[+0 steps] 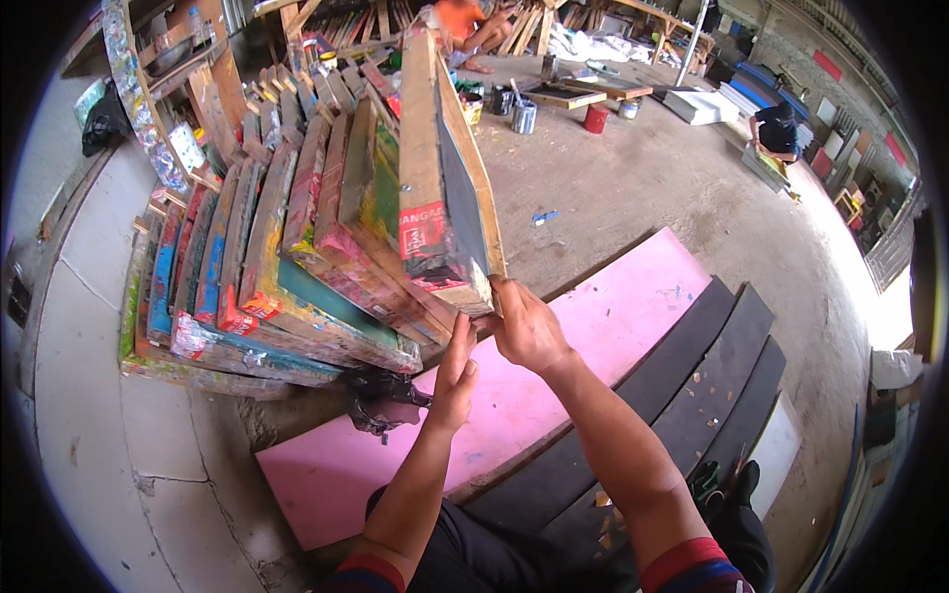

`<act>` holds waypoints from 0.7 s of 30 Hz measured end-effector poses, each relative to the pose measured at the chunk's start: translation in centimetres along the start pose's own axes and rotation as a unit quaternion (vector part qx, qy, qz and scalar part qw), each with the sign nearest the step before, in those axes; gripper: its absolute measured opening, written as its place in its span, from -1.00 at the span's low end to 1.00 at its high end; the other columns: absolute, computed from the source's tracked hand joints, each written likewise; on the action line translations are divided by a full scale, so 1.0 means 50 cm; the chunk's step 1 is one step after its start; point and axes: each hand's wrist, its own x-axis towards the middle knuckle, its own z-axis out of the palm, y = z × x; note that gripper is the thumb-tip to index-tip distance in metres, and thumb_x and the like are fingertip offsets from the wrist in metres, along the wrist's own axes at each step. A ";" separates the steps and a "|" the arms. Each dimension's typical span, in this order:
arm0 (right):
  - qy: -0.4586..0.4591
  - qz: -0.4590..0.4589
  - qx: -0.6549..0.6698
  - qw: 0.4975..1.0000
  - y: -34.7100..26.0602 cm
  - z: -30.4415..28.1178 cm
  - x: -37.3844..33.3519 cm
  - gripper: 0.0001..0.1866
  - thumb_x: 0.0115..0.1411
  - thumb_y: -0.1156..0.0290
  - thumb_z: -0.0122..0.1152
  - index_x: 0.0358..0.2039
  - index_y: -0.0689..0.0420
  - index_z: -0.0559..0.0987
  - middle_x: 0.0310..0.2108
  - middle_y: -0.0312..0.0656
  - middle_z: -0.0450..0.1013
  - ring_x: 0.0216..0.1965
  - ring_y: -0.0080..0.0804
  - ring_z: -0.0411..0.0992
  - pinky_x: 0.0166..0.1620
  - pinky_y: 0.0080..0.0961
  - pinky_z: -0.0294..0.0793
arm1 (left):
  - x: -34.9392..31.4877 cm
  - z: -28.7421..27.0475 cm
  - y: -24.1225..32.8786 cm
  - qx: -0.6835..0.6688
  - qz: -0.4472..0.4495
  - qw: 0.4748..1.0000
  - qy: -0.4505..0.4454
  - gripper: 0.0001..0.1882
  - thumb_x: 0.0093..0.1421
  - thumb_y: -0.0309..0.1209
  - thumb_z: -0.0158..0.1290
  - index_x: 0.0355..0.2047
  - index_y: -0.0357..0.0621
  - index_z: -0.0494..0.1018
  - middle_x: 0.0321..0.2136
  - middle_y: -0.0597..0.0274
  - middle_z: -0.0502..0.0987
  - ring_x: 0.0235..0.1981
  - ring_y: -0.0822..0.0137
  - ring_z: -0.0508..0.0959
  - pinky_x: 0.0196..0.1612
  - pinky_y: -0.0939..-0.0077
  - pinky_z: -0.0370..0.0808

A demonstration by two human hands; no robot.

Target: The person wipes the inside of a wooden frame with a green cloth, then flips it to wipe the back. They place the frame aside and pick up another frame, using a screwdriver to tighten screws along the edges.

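Observation:
My right hand (531, 328) grips the lower corner of a wooden screen-printing frame (419, 148), its thumb and fingers closed on the edge. The frame is tilted up and away from me, with dark mesh inside and red, black and white marks on its near end. My left hand (455, 383) is just below that end, fingers stretched upward and thumb apart; the fingertips seem to touch the underside. To the left, several paint-stained screen frames (265, 237) lean in a row. A crumpled black plastic bag (381, 400) lies beside my left wrist.
Under my arms lies a long pink board (336, 474), with black boards (707, 395) beside it on the right. Paint cans (524, 117) stand on the concrete floor (603, 198). One person (463, 25) squats at the back; another (776, 130) crouches at far right.

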 end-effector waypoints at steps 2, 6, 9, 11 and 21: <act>-0.009 0.004 -0.030 1.000 -0.009 -0.048 -0.016 -0.52 0.28 0.46 0.37 0.15 0.32 0.46 -0.17 0.09 0.57 -0.07 0.18 0.59 -0.06 -0.05 0.58 | -0.001 0.021 0.002 -0.032 0.014 0.999 -0.021 -0.05 0.60 0.09 -0.13 0.64 -0.38 -0.20 0.63 -0.15 -0.02 0.64 -0.03 0.01 0.64 -0.08 -0.13; -0.042 -0.021 -0.087 0.995 -0.059 -0.136 -0.072 -0.55 0.30 0.39 0.34 0.14 0.30 0.50 -0.12 0.08 0.60 -0.05 0.14 0.61 0.07 -0.09 0.60 | -0.007 -0.030 -0.006 -0.203 0.022 0.975 0.087 -0.16 0.59 0.22 -0.23 0.52 -0.27 0.23 0.38 -0.18 0.43 0.44 -0.12 0.38 0.57 -0.12 0.09; -0.080 -0.063 -0.187 0.977 -0.043 -0.218 -0.198 -0.57 0.31 0.41 0.26 0.14 0.32 0.52 -0.07 0.10 0.62 -0.03 0.12 0.61 0.21 -0.06 0.58 | 0.034 0.020 0.133 -0.259 -0.124 0.949 0.128 -0.22 0.52 0.33 -0.16 0.40 -0.03 0.41 0.23 0.08 0.58 0.23 0.07 0.60 0.23 -0.13 0.57; -0.119 -0.078 -0.218 0.965 -0.049 -0.262 -0.260 -0.58 0.33 0.42 0.20 0.14 0.35 0.53 -0.04 0.11 0.63 -0.02 0.11 0.62 0.30 -0.03 0.55 | 0.029 -0.006 0.168 -0.274 -0.220 0.931 0.098 -0.27 0.48 0.20 0.10 0.33 -0.16 0.42 0.13 0.18 0.62 0.12 0.20 0.65 0.05 0.08 0.72; -0.244 -0.049 -0.306 0.919 0.015 -0.376 -0.610 -0.66 0.33 0.37 0.12 0.06 0.25 0.53 -0.13 -0.05 0.58 0.01 -0.04 0.61 0.38 -0.05 0.49 | -0.172 0.217 0.042 -0.071 -0.323 0.941 0.072 -0.19 0.12 -0.52 0.39 0.39 -0.21 0.34 0.06 0.18 0.56 0.10 0.29 0.58 0.18 0.31 0.55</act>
